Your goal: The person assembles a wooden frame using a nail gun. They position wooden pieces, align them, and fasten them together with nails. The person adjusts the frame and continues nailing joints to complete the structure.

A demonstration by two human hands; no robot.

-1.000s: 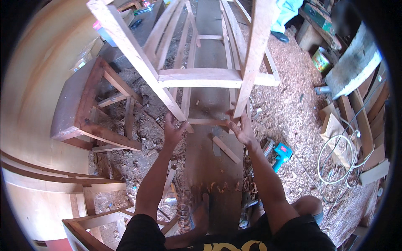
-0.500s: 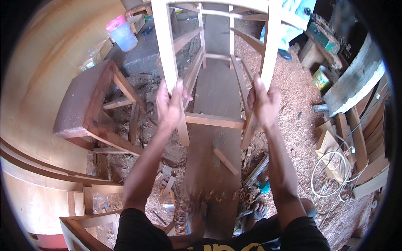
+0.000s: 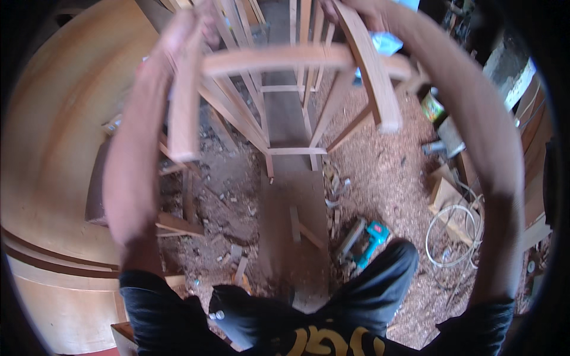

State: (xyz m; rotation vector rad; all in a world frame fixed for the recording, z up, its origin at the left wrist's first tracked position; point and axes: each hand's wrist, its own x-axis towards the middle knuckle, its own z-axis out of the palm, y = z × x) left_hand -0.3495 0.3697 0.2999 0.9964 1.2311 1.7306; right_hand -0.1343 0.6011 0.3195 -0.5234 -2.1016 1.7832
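A bare wooden chair frame (image 3: 273, 60) is raised in front of me, its thick posts and curved crossbar close to the view. At the upper left, my left hand (image 3: 189, 28) is closed round one side of it, somewhat blurred. My right hand (image 3: 350, 6) grips the opposite side near the top edge, where it is partly cut off. Farther down, slim legs joined by a lower rail (image 3: 297, 151) stand over a long brown board (image 3: 294, 187). Loose wood offcuts (image 3: 295, 223) lie on that board.
A teal power tool (image 3: 374, 237) lies on the shavings by my knee. Coiled pale cable (image 3: 448, 234) and wood pieces (image 3: 446, 193) sit at the right. A brown seat (image 3: 98, 190) and large curved wooden panels (image 3: 59, 160) stand at the left. A can (image 3: 432, 107) is farther back.
Both hands have risen and moved outward, gripping the chair frame higher up. The frame's near part has tilted, bringing its crossbar toward me. My knees now show, and the teal tool is uncovered.
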